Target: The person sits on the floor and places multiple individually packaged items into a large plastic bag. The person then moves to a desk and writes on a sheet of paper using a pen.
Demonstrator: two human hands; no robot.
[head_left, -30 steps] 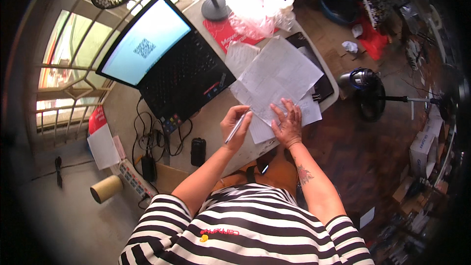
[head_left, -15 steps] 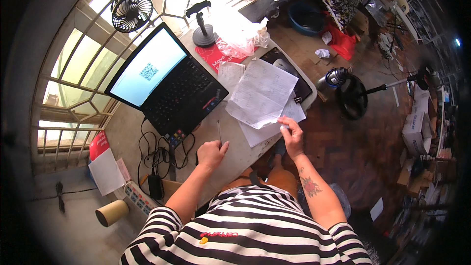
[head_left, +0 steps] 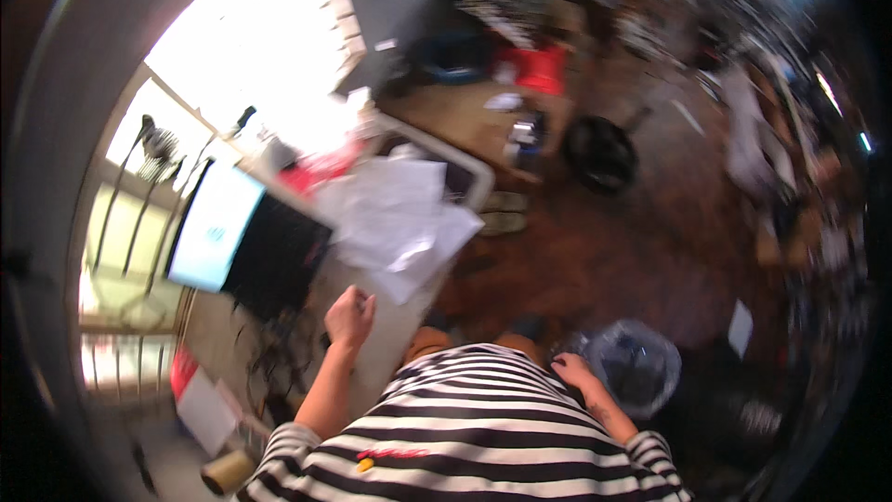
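Note:
My left hand (head_left: pixel 349 318) is closed above the near edge of the table (head_left: pixel 379 339), beside the laptop (head_left: pixel 271 256). Whatever its curled fingers hold, if anything, I cannot make out. My right hand (head_left: pixel 574 370) hangs low at my right side, between my thigh and a bin with a clear plastic liner (head_left: pixel 665 364); its fingers are smeared by motion. White paper sheets (head_left: pixel 395 214) lie loosely overlapped on the table to the right of the laptop, with neither hand touching them.
Tangled black cables (head_left: pixel 279 353) lie left of my left hand. A small fan (head_left: pixel 160 151) stands by the barred window. On the wooden floor to the right are a round black base (head_left: pixel 599 154) and a pair of slippers (head_left: pixel 505 212). Clutter lines the far right side.
The view has swung right and is blurred. My right hand has left the papers and dropped to my side by the bin. My left hand stays closed over the table.

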